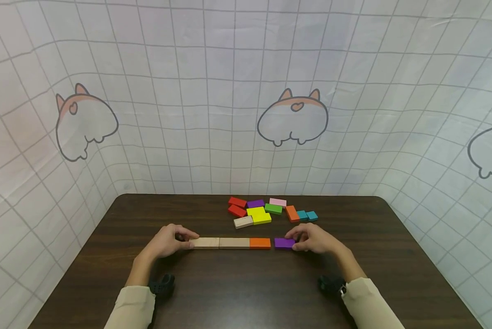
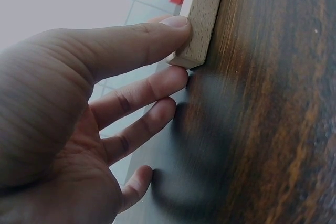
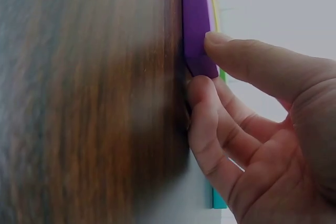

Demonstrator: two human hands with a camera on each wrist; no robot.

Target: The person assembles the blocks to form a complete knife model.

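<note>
- Two hands were found well apart over the dark brown table (image 1: 246,292), each clamped on the outer end of a block.
- The left hand (image 1: 169,241) pinched the left end of the first plain wooden block (image 1: 206,243); its thumb lay against the block's side, and other fingers were loosely bent beside the end.
- The right hand (image 1: 312,238) pinched the right end of the near purple block (image 1: 285,243), thumb against its near side.
- The first plain wooden block met the second plain wooden block (image 1: 234,243) end to end, which in turn met the near orange block (image 1: 260,243).
- A narrow gap separated the near orange block from the near purple block, in line with it on the right.
- Behind this row lay a loose group: two red blocks (image 1: 237,210), a far purple block (image 1: 255,204), a pink block (image 1: 278,202), a green block (image 1: 273,209), two yellow blocks (image 1: 262,218), a short wooden block (image 1: 243,222), a far orange block (image 1: 292,214) and two teal blocks (image 1: 312,216).
- Both forearms wore cream sleeves (image 1: 131,301), with a dark wrist device (image 1: 162,285) at each wrist.
- A white gridded cloth (image 1: 213,160) with cartoon animal prints stood behind the table.
</note>
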